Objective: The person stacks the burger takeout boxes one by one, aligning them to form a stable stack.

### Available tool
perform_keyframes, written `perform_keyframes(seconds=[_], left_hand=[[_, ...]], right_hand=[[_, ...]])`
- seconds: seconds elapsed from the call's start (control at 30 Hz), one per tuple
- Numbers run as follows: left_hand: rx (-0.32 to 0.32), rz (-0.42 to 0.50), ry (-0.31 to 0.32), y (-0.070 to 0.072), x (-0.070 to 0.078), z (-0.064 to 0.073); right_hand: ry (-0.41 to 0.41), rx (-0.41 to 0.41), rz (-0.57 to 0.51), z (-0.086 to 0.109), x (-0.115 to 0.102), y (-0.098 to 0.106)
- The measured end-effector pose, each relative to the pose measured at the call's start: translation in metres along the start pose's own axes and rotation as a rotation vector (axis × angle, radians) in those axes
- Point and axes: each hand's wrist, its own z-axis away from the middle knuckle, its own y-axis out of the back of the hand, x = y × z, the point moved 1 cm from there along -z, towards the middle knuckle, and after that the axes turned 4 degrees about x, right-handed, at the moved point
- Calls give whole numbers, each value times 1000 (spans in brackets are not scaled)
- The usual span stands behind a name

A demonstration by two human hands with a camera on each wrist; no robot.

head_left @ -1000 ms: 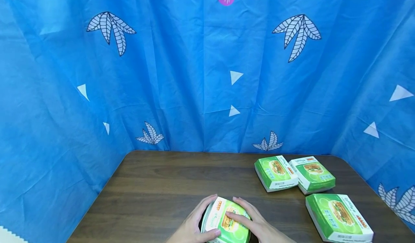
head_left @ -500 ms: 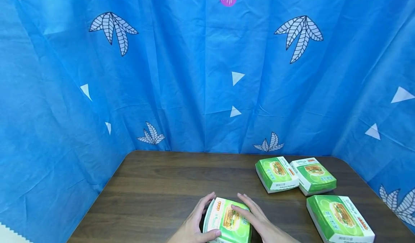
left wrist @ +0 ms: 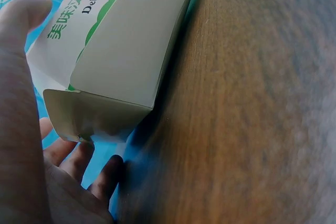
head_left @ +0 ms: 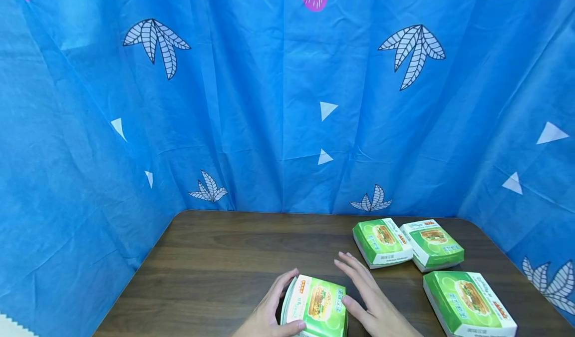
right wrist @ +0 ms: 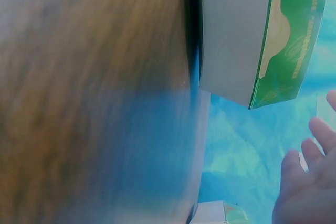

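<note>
A green and white hamburger box [head_left: 324, 307] sits at the front middle of the table. My left hand [head_left: 269, 312] holds its left side, the thumb on the lid's near left part and the fingers around the far left edge. In the left wrist view the box's pale side [left wrist: 131, 40] and a folded end flap [left wrist: 94, 114] face the camera. Off the box's right side, my right hand [head_left: 373, 299] is raised with spread, nearly straight fingers and holds nothing. The right wrist view shows a gap between the box [right wrist: 236, 35] and that hand [right wrist: 310, 182].
Two similar boxes, one left [head_left: 383, 242] and one right [head_left: 434, 243], lie side by side at the back right. A third box [head_left: 469, 302] lies at the front right. Behind the brown wooden table [head_left: 215, 262] hangs a blue patterned curtain [head_left: 251, 102].
My right hand has lifted its fingers from the box lid and moved right and away, uncovering the printed top. My left hand has stayed on the box.
</note>
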Motion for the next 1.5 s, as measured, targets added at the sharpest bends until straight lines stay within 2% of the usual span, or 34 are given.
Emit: perform_keyframes(seconds=[0.17,0.27,0.37,0.4,0.47,0.57,0.7,1.0,1.33,1.5], left_hand=[[-16,8,64,0,2,0],[-31,40,155,0,4,1],[-41,76,240,0,5,2],[-39,75,237,0,6,2],[-38,59,217,0,6,2],[-24,6,145,0,6,2],[-14,-15,89,0,4,2],[-10,-54,-121,0,-6,0],[-2,-102,-169,-1,-7,-1],[6,-120,-195,-2,-8,-1]], right_hand=[[-99,77,-52,-5,3,2],[-141,100,-48,-7,4,4],[-147,127,-19,-9,5,5],[-139,140,-7,-9,5,6],[-125,164,16,-10,6,7],[-116,192,46,-13,6,8],[-128,220,74,-16,6,12],[-108,317,113,-22,15,20],[-156,410,172,-26,32,25],[-130,456,166,-27,37,26]])
